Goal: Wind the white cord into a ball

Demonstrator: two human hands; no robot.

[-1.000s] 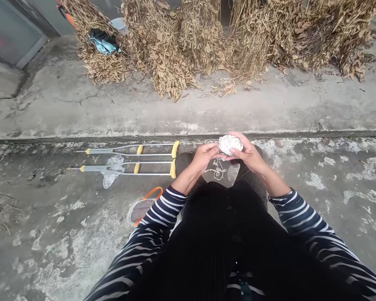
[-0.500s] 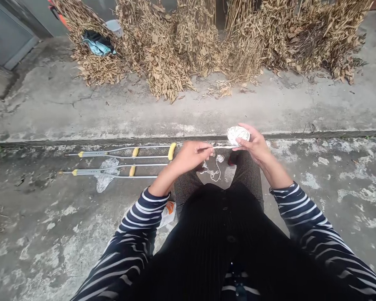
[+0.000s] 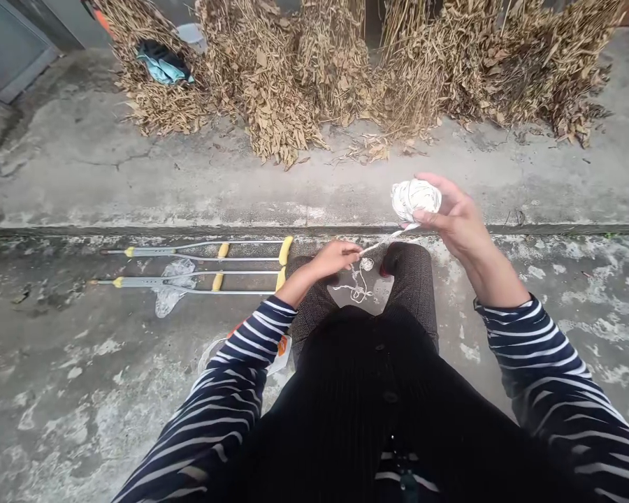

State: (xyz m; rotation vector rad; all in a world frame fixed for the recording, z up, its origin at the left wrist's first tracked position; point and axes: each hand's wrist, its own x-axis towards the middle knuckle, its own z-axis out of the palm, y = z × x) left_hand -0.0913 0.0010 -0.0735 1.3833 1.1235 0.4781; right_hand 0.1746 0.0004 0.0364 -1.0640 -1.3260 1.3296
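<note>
My right hand (image 3: 458,216) is closed around a white ball of cord (image 3: 415,198), held out in front of my right knee. From the ball a white strand of cord (image 3: 382,242) slants down to my left hand (image 3: 336,258), whose fingers pinch it. Below, between my knees, a looser tangle of the same cord (image 3: 360,288) trails down, with a small white wad (image 3: 366,265) near its top. Where the tangle joins the strand is hidden by my left fingers.
A pair of grey crutches (image 3: 199,281) with yellow pads lies to my left, over a clear plastic bag (image 3: 172,290). A white and orange packet (image 3: 281,355) is beside my left thigh. Dry plant bundles (image 3: 335,63) line the raised concrete step (image 3: 214,188) ahead.
My right hand has lifted the cord ball up and to the right, away from my left hand. The strand between them is longer and slanted; my left hand has barely shifted.
</note>
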